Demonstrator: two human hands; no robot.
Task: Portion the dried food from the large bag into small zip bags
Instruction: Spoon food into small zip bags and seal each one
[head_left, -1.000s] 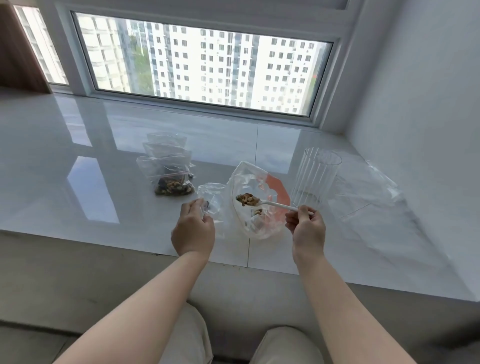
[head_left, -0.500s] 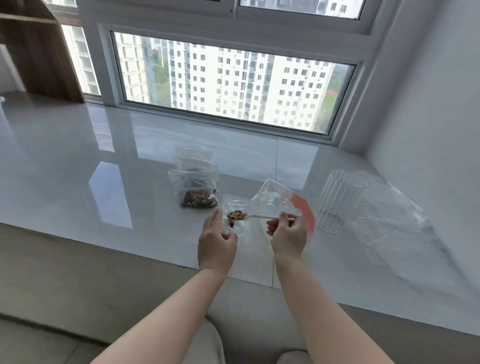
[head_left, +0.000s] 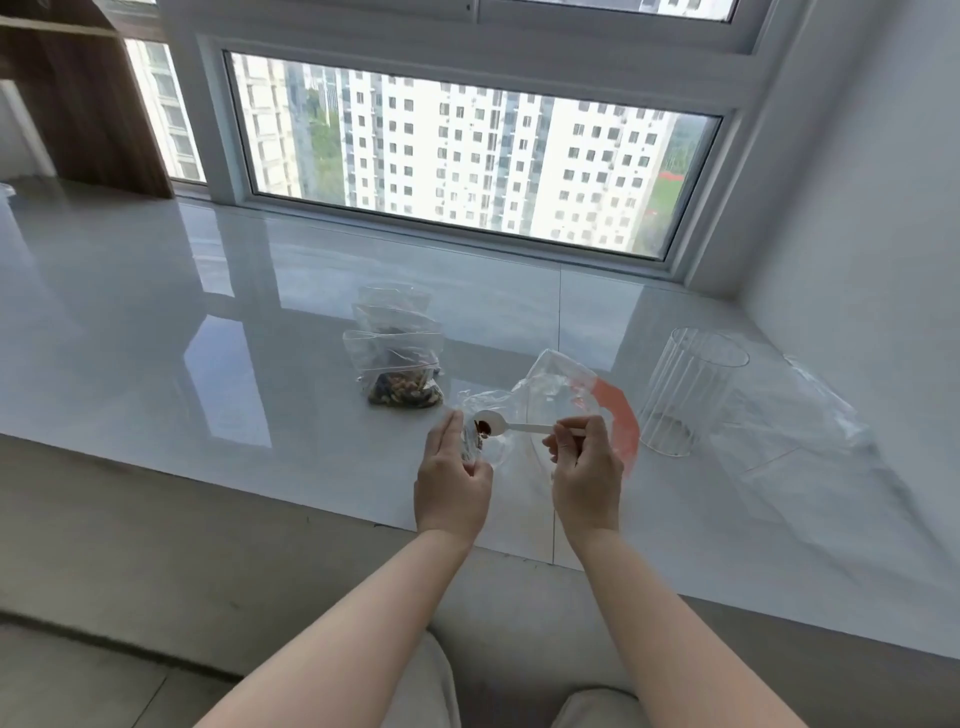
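Observation:
My left hand (head_left: 451, 478) holds a small clear zip bag (head_left: 480, 423) by its mouth, with the fingers nearly straight along its side. My right hand (head_left: 584, 470) pinches the handle of a white plastic spoon (head_left: 511, 425). The spoon's bowl is tipped over the small bag's mouth, and only a few dark bits are left in it. Behind my hands lies the large clear bag (head_left: 558, 387) with an orange-red strip, on the glossy white sill (head_left: 208, 322). Further back lie several filled small zip bags (head_left: 400, 371) holding dried food.
A clear ribbed glass (head_left: 685, 392) stands to the right of the large bag. Flat clear plastic sheeting (head_left: 810, 421) lies beyond it near the right wall. A wooden shelf unit (head_left: 88, 104) stands at the far left by the window.
The spoon moved left from the large bag to the small bag's mouth and tipped; most of its load is gone. My head also shifted, so the view moved.

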